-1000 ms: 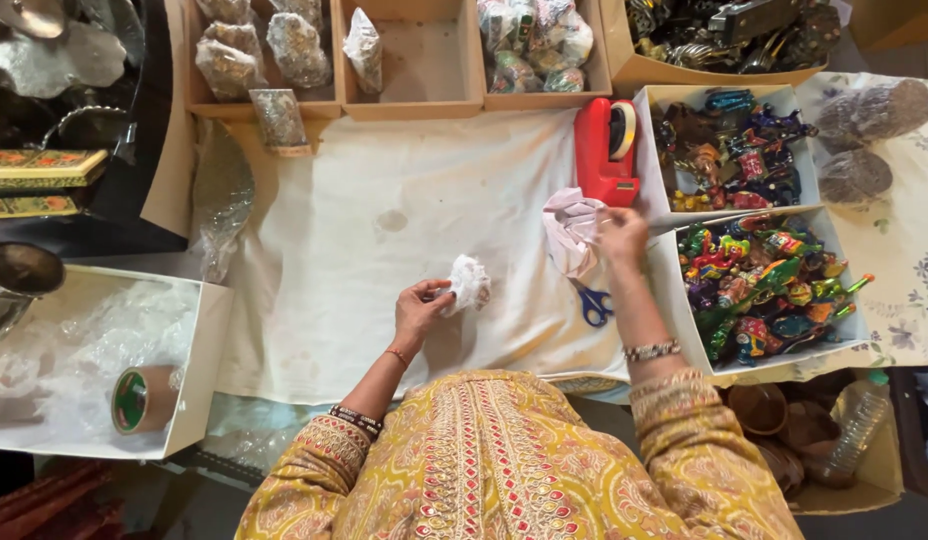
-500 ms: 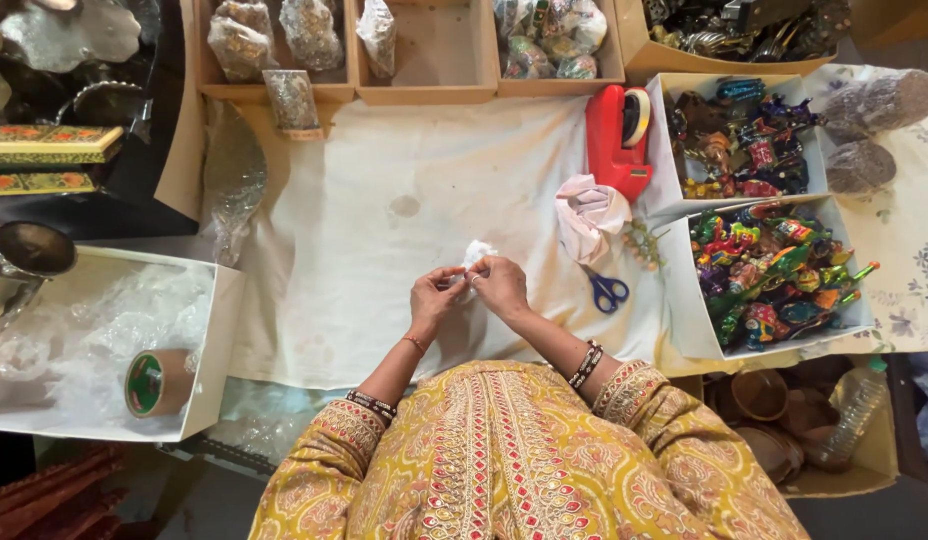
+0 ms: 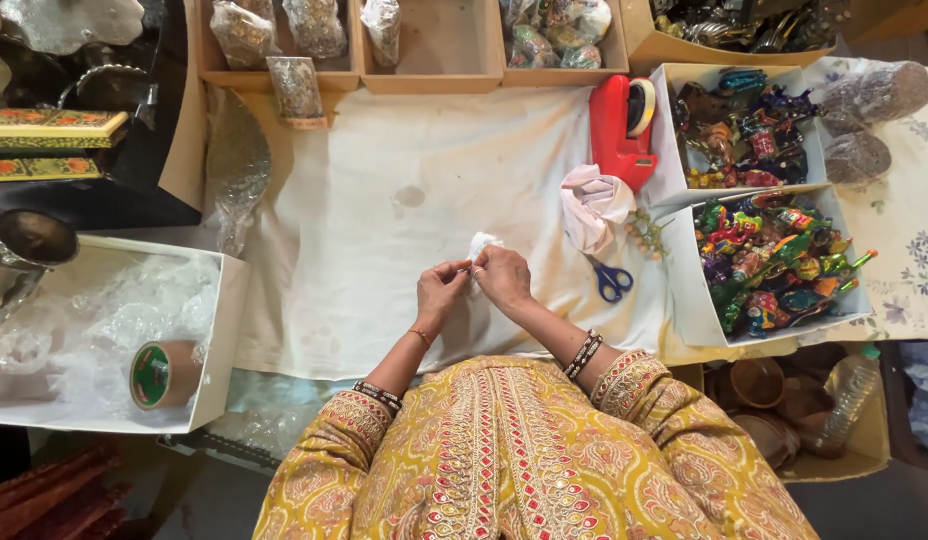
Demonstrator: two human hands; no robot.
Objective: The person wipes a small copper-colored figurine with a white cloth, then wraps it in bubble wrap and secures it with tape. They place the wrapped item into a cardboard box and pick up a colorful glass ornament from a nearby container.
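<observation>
Head view, looking straight down on a white cloth (image 3: 384, 200) spread over the work surface

Left hand (image 3: 440, 292) and right hand (image 3: 504, 278) meet at mid-cloth, fingertips touching. Both hands pinch a small white wad (image 3: 481, 245), tissue or thin wrap, exact material not clear. Fingers of both are narrow, curled in on the wad; the wad sticks up just beyond the fingertips, raised slightly off the cloth or resting on it, cannot tell which

Right of the hands: blue-handled scissors (image 3: 611, 281) lie flat on the cloth, near the right hand but apart from it. Above the scissors a crumpled pale pink cloth (image 3: 594, 203), touching the base of a red tape dispenser (image 3: 622, 128)

Far right: two white boxes. Near box (image 3: 689, 300) holds bright multicoloured figurines; far box (image 3: 664, 130) holds darker ones

Left: open white box (image 3: 229, 330) with clear plastic wrap and a tape roll (image 3: 162, 375) with a green core

Top edge: wooden trays (image 3: 434, 75) holding clear-wrapped bundles; the middle one looks mostly bare

Bangles on both wrists, yellow patterned sleeves
</observation>
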